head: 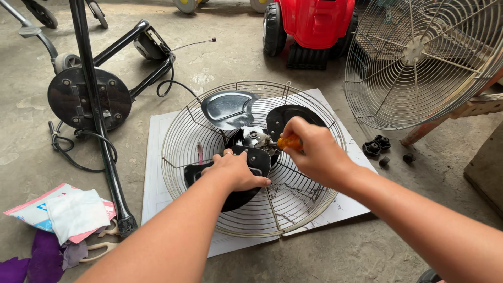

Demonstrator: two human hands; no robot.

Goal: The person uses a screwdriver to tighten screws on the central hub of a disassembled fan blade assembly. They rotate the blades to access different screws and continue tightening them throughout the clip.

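The floor (220,63) is bare grey concrete, stained and dusty. On it lies a white board (157,157), and on the board rests a round wire guard (181,136), laid flat with the fan's black blades (229,107) inside it.

The left hand (236,170) presses down on the near blade (238,196), fingers (257,182) spread flat over it, grasping nothing. The right hand (314,152) is clenched around an orange screwdriver (290,142), whose tip points at the metal hub (255,137) in the middle of the guard. A small pink tool (199,153) lies in the guard left of the hub.

Left of the guard a black pole (97,110) slants across the floor, by a round black base plate (89,98) and a loose black cable (68,152). Beyond that stands a black wheeled frame (141,47). Near left of the guard lie cloths (73,212), a pink packet and purple fabric (44,257), with pale scissors (102,243).

Right of the guard, a second wire guard (419,57) stands tilted against a wooden piece (479,106). Small black knobs (377,145) sit on the floor between the two guards. Behind the guard is a red toy car (314,26) with black wheels.
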